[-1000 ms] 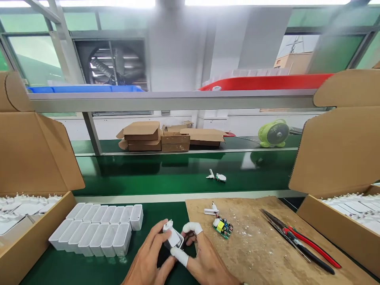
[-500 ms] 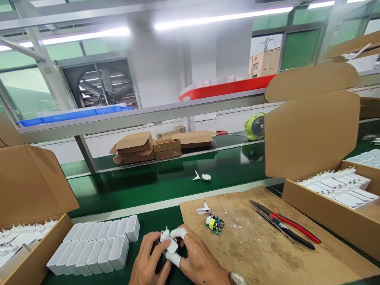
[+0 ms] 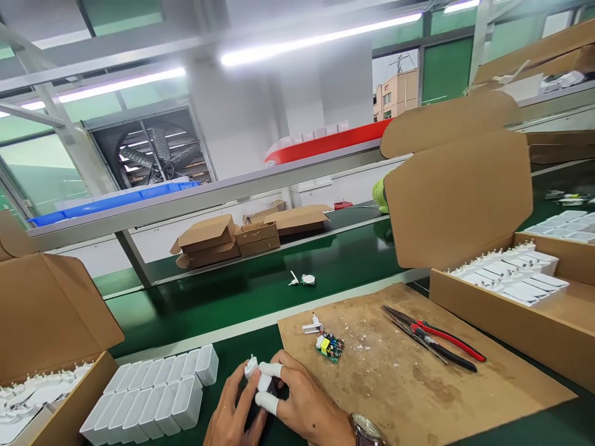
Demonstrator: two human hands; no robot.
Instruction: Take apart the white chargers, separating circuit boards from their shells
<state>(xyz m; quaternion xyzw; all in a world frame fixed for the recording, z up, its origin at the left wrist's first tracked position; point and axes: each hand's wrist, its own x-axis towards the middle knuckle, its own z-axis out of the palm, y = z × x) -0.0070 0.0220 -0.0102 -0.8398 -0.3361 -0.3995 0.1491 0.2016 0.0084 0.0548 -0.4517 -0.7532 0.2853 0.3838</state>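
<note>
Between both hands is a small white plug adapter (image 3: 264, 381), partly covered by the fingers. My left hand (image 3: 235, 406) closes round it from the left, its fingertips on the white casing. From the right, my right hand (image 3: 304, 396) grips it with thumb and forefinger, both wrapped in white finger covers. Something dark shows beneath the adapter, mostly hidden. A green circuit board (image 3: 330, 347) with a yellow component lies on the brown board to the right, beside a white plug piece (image 3: 313, 325).
White open cases (image 3: 153, 396) stand in rows at left, beside a cardboard box (image 3: 69, 396) of white parts. Pliers (image 3: 432, 337) lie on the brown board (image 3: 385, 384). Another cardboard box (image 3: 502, 310) holds white adapters at right. A small circuit part (image 3: 307, 280) rests on the green belt (image 3: 232, 297).
The camera view has turned slightly to the right. The adapter has tilted in my hands, and my right fingers have moved over its top. Both hands keep hold of it.
</note>
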